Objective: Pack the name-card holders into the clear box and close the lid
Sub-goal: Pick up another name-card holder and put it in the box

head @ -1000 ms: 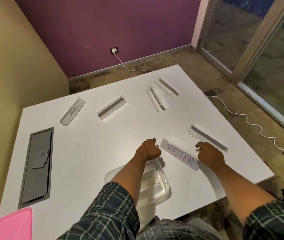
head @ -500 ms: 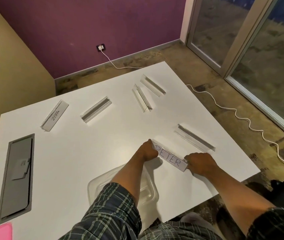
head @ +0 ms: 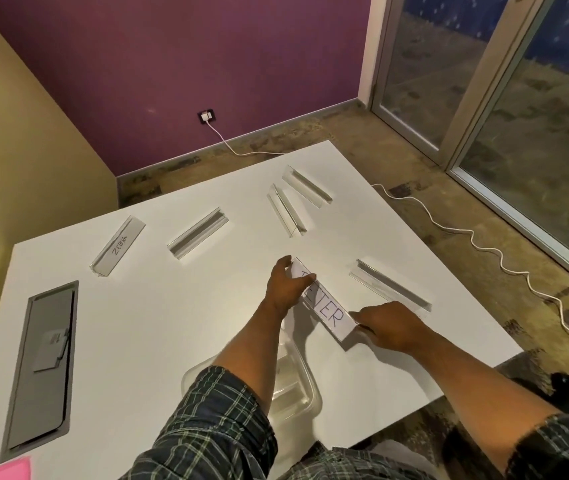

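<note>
Head view: both hands' fingers now pinch the PETER holder (head: 324, 303) ends, left hand (head: 285, 289) and right hand (head: 388, 325)

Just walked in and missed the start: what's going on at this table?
A person is packing name-card holders. Both hands grip the PETER holder, the left hand at its far end and the right hand at its near end. The clear box sits open near the table edge, partly hidden under the left arm. Five more holders, including the ZEBRA holder, lie scattered on the white table, not yet packed.
</note>
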Action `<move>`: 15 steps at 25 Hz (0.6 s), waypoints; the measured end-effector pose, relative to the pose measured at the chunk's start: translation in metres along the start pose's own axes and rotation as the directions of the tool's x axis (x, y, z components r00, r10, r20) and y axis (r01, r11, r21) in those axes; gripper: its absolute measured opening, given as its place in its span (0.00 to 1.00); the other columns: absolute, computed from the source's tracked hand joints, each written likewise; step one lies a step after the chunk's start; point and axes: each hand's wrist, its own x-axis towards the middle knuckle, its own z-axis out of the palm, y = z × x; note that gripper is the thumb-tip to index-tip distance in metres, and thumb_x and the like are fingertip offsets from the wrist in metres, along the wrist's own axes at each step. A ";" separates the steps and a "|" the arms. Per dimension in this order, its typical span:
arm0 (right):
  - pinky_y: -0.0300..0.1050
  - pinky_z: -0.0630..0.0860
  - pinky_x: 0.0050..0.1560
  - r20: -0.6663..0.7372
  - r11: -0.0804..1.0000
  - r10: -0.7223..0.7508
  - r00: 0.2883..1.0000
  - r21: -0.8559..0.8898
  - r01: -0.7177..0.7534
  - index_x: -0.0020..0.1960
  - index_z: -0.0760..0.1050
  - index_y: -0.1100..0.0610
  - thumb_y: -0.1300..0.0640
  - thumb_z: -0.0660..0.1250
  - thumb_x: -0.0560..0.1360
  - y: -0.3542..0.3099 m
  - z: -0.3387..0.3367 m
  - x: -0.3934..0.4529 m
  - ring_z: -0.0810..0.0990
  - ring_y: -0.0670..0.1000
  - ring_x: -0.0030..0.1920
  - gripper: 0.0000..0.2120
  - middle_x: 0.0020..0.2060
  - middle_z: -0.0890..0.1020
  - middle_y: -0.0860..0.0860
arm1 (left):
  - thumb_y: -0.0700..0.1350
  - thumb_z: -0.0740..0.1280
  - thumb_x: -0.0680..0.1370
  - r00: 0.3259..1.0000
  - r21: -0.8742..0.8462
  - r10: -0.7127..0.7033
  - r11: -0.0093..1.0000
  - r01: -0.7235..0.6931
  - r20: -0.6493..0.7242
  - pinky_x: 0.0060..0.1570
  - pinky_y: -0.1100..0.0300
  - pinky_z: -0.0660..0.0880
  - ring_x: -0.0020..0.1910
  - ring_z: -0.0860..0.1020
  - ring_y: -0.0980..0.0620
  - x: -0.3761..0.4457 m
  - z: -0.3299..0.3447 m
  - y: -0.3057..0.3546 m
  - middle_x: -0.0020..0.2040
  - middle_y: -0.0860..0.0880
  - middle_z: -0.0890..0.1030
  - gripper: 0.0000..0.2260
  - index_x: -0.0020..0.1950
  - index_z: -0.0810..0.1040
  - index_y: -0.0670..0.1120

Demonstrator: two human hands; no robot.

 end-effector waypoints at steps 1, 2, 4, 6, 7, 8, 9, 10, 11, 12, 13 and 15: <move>0.50 0.77 0.39 -0.044 0.999 -0.040 0.998 0.008 0.041 0.56 0.77 0.53 0.47 0.57 0.81 -0.008 -0.006 0.005 0.82 0.54 0.43 0.14 0.45 0.83 0.50 | 0.47 0.79 0.72 0.999 -0.036 -0.011 0.999 0.009 -0.039 0.57 0.43 0.81 0.69 0.73 0.42 -0.003 -0.008 0.003 0.74 0.48 0.69 0.38 0.78 0.64 0.49; 0.50 0.77 0.39 -0.087 0.996 -0.079 0.993 0.022 0.081 0.59 0.77 0.53 0.47 0.57 0.81 -0.015 -0.012 0.011 0.83 0.55 0.43 0.15 0.45 0.84 0.50 | 0.48 0.80 0.71 0.996 -0.052 -0.011 0.999 0.007 -0.086 0.54 0.43 0.82 0.69 0.73 0.42 -0.004 -0.017 0.005 0.75 0.48 0.69 0.40 0.78 0.64 0.48; 0.50 0.78 0.38 -0.151 0.985 -0.156 0.976 0.047 0.165 0.61 0.78 0.53 0.47 0.59 0.82 -0.031 -0.023 0.026 0.83 0.57 0.43 0.15 0.46 0.84 0.50 | 0.49 0.81 0.69 0.982 -0.039 0.000 0.999 -0.008 -0.187 0.59 0.41 0.79 0.71 0.72 0.41 -0.007 -0.037 0.005 0.76 0.46 0.69 0.44 0.79 0.63 0.47; 0.51 0.79 0.38 -0.180 0.969 -0.239 0.954 0.015 0.246 0.60 0.78 0.53 0.47 0.59 0.82 -0.050 -0.033 0.042 0.83 0.58 0.42 0.14 0.46 0.85 0.51 | 0.48 0.81 0.69 0.963 0.001 0.002 1.000 -0.002 -0.270 0.66 0.41 0.75 0.73 0.71 0.41 -0.013 -0.057 0.003 0.76 0.43 0.69 0.45 0.81 0.61 0.44; 0.50 0.79 0.37 -0.195 0.959 -0.281 0.940 -0.010 0.284 0.60 0.77 0.53 0.47 0.59 0.82 -0.058 -0.037 0.049 0.83 0.58 0.41 0.14 0.45 0.85 0.51 | 0.48 0.80 0.70 0.952 0.038 -0.001 0.999 0.014 -0.305 0.67 0.43 0.74 0.72 0.72 0.40 -0.015 -0.065 0.002 0.75 0.41 0.71 0.43 0.79 0.63 0.42; 0.48 0.78 0.34 -0.224 0.945 -0.325 0.919 -0.039 0.325 0.59 0.78 0.53 0.47 0.60 0.82 -0.068 -0.042 0.056 0.83 0.57 0.39 0.13 0.44 0.85 0.51 | 0.48 0.79 0.71 0.942 0.084 -0.013 0.996 0.044 -0.336 0.66 0.44 0.75 0.70 0.74 0.40 -0.017 -0.075 0.000 0.71 0.40 0.74 0.37 0.76 0.68 0.40; 0.46 0.75 0.31 -0.268 0.930 -0.366 0.891 -0.071 0.361 0.58 0.78 0.53 0.48 0.61 0.82 -0.078 -0.047 0.062 0.82 0.57 0.36 0.12 0.42 0.84 0.50 | 0.48 0.78 0.71 0.932 0.109 -0.045 0.990 0.090 -0.359 0.63 0.45 0.77 0.66 0.77 0.39 -0.021 -0.085 -0.001 0.66 0.40 0.78 0.30 0.69 0.74 0.39; 0.44 0.72 0.28 -0.318 0.916 -0.400 0.860 -0.105 0.387 0.57 0.79 0.53 0.48 0.63 0.81 -0.088 -0.051 0.067 0.82 0.56 0.33 0.11 0.39 0.84 0.50 | 0.48 0.77 0.71 0.922 0.092 -0.105 0.984 0.150 -0.373 0.59 0.45 0.79 0.61 0.80 0.39 -0.025 -0.095 -0.001 0.61 0.39 0.81 0.25 0.63 0.77 0.38; 0.42 0.69 0.26 -0.362 0.904 -0.427 0.829 -0.141 0.404 0.56 0.79 0.53 0.48 0.63 0.80 -0.097 -0.053 0.072 0.81 0.55 0.31 0.11 0.37 0.84 0.49 | 0.47 0.77 0.71 0.911 0.050 -0.168 0.978 0.201 -0.376 0.56 0.45 0.81 0.57 0.81 0.39 -0.029 -0.106 -0.002 0.58 0.38 0.82 0.22 0.59 0.79 0.36; 0.41 0.68 0.25 -0.391 0.895 -0.446 0.805 -0.172 0.412 0.56 0.80 0.53 0.47 0.61 0.81 -0.107 -0.056 0.077 0.81 0.55 0.29 0.13 0.37 0.84 0.49 | 0.45 0.76 0.71 0.902 0.006 -0.219 0.971 0.238 -0.373 0.54 0.45 0.82 0.55 0.82 0.39 -0.033 -0.116 -0.003 0.56 0.37 0.82 0.20 0.58 0.79 0.36; 0.41 0.69 0.24 -0.411 0.888 -0.460 0.787 -0.194 0.417 0.58 0.80 0.53 0.46 0.59 0.81 -0.116 -0.057 0.080 0.81 0.54 0.29 0.16 0.38 0.85 0.48 | 0.44 0.76 0.70 0.893 -0.036 -0.257 0.964 0.263 -0.369 0.52 0.45 0.83 0.54 0.83 0.38 -0.037 -0.126 -0.006 0.55 0.36 0.82 0.20 0.57 0.79 0.35; 0.42 0.71 0.24 -0.441 0.883 -0.469 0.765 -0.205 0.423 0.60 0.80 0.53 0.43 0.59 0.80 -0.133 -0.055 0.085 0.81 0.54 0.29 0.19 0.41 0.85 0.48 | 0.41 0.75 0.70 0.881 -0.103 -0.304 0.952 0.287 -0.363 0.51 0.44 0.83 0.53 0.83 0.38 -0.045 -0.144 -0.010 0.54 0.36 0.81 0.19 0.58 0.78 0.35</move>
